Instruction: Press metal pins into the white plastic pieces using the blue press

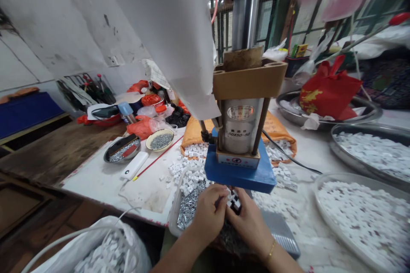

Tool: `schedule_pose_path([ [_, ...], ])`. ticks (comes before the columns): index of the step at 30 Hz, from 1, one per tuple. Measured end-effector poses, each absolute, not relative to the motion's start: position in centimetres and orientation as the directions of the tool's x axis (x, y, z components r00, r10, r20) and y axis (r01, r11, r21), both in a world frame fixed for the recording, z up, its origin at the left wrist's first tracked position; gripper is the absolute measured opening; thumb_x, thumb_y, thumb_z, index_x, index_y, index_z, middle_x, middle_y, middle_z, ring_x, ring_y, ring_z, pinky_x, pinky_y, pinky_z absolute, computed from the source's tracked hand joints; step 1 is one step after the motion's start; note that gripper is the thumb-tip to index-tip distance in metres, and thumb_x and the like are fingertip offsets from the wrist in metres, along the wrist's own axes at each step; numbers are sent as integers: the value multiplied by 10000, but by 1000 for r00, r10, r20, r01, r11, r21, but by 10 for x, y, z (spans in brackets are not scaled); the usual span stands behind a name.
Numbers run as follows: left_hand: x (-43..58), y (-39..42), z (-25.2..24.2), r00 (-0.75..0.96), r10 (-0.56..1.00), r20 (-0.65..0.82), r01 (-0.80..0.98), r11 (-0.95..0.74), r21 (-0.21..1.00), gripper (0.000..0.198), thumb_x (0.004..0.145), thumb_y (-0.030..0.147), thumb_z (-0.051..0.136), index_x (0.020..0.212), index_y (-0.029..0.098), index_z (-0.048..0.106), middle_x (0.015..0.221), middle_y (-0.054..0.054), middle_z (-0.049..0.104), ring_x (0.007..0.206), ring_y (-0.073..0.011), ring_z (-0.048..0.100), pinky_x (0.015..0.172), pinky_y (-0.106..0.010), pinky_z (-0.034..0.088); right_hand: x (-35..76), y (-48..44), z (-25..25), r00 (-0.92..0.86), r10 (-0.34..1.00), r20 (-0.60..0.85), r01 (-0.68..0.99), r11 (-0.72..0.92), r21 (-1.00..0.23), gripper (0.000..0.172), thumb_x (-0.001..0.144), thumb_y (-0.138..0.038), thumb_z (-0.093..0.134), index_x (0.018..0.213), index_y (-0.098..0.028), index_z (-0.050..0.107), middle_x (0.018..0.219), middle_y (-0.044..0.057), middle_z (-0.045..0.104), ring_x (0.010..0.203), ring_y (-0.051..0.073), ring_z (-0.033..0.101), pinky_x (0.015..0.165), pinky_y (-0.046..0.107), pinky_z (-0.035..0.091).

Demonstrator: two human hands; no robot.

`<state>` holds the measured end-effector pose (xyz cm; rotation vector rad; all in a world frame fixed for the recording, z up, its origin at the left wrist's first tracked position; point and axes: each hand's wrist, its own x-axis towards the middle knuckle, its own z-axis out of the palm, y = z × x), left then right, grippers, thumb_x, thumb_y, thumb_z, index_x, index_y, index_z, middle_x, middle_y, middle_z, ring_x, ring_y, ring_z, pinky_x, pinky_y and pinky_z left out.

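clock directions are taken from the hands, 12 o'clock pointing away from the wearer. small white pieces (pixel 234 200) are held between the left hand (pixel 209 205) and the right hand (pixel 246 212), at the near edge of the blue block (pixel 240 179) on which the press cylinder (pixel 239 132) is mounted. neither hand is clearly nearer, since the pieces appear to be touched by both: from the left at 9 o'clock, from the right at 4 o'clock. the fingers of each hand are curled and nearly closed around them. the long axis of the pieces is partly covered and cannot be told. the governing relation is judged to be that of pieces to block: the block is found near, at 12 o'clock, whereas the clear tub (pixel 173 222) of metal pins (pixel 188 207) is found at 9 o'clock, just beside the left hand. a round tray (pixel 342 175) of white parts (pixel 361 217) is set at 3 o'clock on the bench (pixel 153 192), well apart from the right hand.
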<state>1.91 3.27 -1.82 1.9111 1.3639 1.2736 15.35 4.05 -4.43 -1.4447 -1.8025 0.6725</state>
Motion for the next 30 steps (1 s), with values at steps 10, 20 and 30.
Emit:
schedule_pose_path([
  [10,19,33,-16,71,914,399,473,-383,793,184,796,68,540,859,181,671,910,-50,692,866,-171,633,825,-332,512,153,40,-45,-97,964,246,591,255,-766,305,751,-249,539,1053,-215,561,963,70,664,894,244,624,768,364,484],
  [20,18,33,-18,78,919,387,475,-375,796,182,802,81,537,874,190,665,918,-53,686,878,-173,627,835,-337,508,153,40,-42,-65,963,263,564,253,-786,279,722,-249,552,997,-236,600,878,39,671,828,230,636,727,346,495],
  [30,18,34,-19,71,918,391,472,-376,797,182,798,78,539,868,186,668,913,-52,688,877,-172,628,840,-335,507,153,40,-43,-94,969,227,581,238,-778,328,748,-257,531,1071,-215,559,987,78,661,929,252,620,799,382,481],
])
